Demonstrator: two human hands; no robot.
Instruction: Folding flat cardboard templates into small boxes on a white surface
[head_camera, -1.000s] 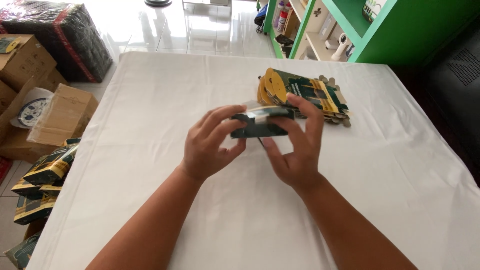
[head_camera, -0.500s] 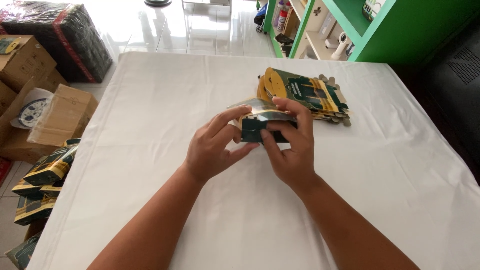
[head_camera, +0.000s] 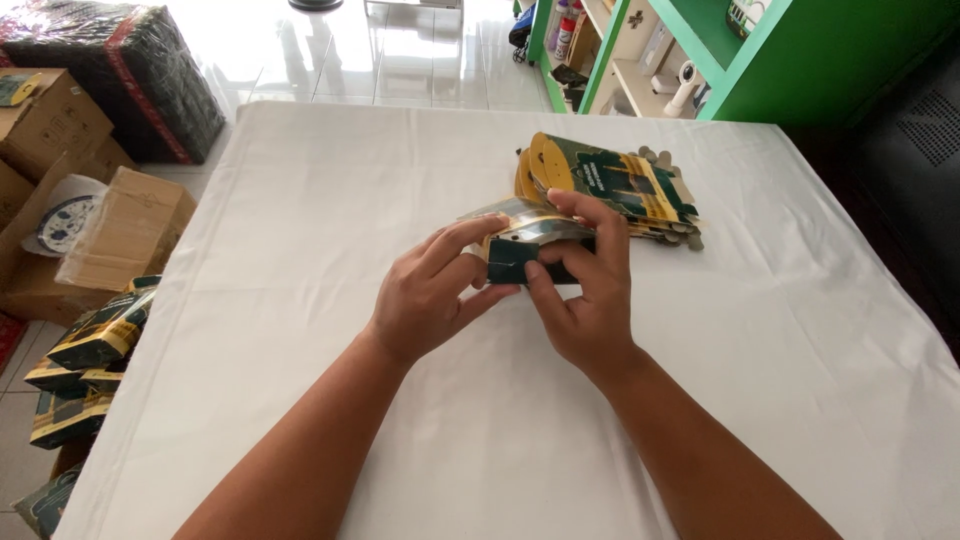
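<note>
Left hand (head_camera: 425, 295) and right hand (head_camera: 585, 290) fingers pinch small dark box (head_camera: 520, 255). Squeeze hard, flap may bend, box may slip.

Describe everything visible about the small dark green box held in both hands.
The small dark green box looks like printed cardboard, dark green with yellow edging, and is only partly formed: a glossy flap at its top stands open and catches the light. It is held just above the white tablecloth, near the table's middle, in front of the stack of flat cartons. The left hand grips its left end; the right hand wraps its right side, thumb pressed on the front face.
</note>
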